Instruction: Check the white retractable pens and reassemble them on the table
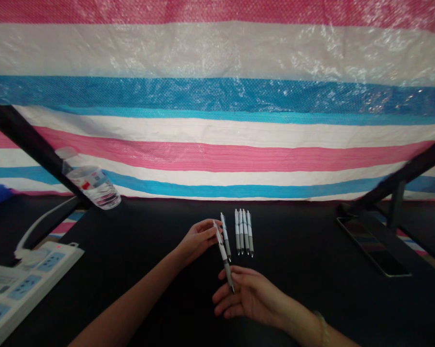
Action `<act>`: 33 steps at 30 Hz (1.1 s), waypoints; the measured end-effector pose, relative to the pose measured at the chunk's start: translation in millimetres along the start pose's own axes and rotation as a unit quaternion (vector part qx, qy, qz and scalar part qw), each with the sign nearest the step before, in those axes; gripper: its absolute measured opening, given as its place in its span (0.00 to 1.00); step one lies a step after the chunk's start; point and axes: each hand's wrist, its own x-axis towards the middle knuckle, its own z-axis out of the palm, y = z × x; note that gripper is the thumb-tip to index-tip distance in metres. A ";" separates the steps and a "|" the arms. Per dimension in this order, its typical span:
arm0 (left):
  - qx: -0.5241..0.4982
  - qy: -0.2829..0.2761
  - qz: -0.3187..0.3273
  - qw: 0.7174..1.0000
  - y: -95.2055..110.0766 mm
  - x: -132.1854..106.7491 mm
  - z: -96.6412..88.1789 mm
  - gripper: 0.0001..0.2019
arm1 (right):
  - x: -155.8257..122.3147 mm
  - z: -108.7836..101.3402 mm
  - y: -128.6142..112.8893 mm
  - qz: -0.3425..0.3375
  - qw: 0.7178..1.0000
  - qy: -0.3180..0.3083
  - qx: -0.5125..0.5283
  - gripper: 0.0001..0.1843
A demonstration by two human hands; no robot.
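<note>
A white pen with a grey grip [222,250] slants between my two hands, its tip pointing down towards me. My left hand [199,238] is closed on its upper end with thumb and fingers. Around the grey grip near the tip, my right hand [248,294] pinches with thumb and forefinger, its other fingers loosely spread. Just behind the held pen lies a second similar pen [225,237], close to my left fingertips; whether they touch it I cannot tell. Further right, several matching pens [243,232] lie side by side in a row, tips towards me.
On the black tabletop [148,308], a white power strip [33,274] with a plugged-in cable sits at left. A clear plastic bottle [94,185] leans near the left black bar [40,144]. At right, a phone [374,246] lies by another bar. A striped sheet [217,159] hangs behind.
</note>
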 end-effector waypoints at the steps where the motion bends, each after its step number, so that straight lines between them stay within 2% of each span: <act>1: -0.001 0.002 0.001 1.000 -0.2 0.1 -0.2 0.14 | 0.0 -0.3 0.5 0.003 1.000 -0.007 -0.011 0.23; 6: -0.012 0.011 0.014 1.000 -1.0 0.8 -1.2 0.15 | 0.9 -4.6 5.2 0.011 0.997 -0.027 -0.075 0.20; 16: -0.043 0.088 0.094 0.991 8.3 6.9 -9.6 0.17 | 3.0 -14.4 10.3 0.020 0.993 -0.056 -0.102 0.22; 23: -0.056 0.111 0.107 0.986 11.4 8.3 -11.9 0.20 | 1.6 -12.5 9.6 0.021 0.992 -0.058 -0.106 0.21; 28: -0.040 0.089 0.100 0.990 9.4 8.1 -12.1 0.21 | 2.1 -12.8 10.1 0.021 0.992 -0.052 -0.110 0.21; 33: 0.002 0.035 0.078 0.996 4.6 4.2 -8.0 0.15 | 2.7 -12.7 9.5 0.018 0.993 -0.048 -0.107 0.21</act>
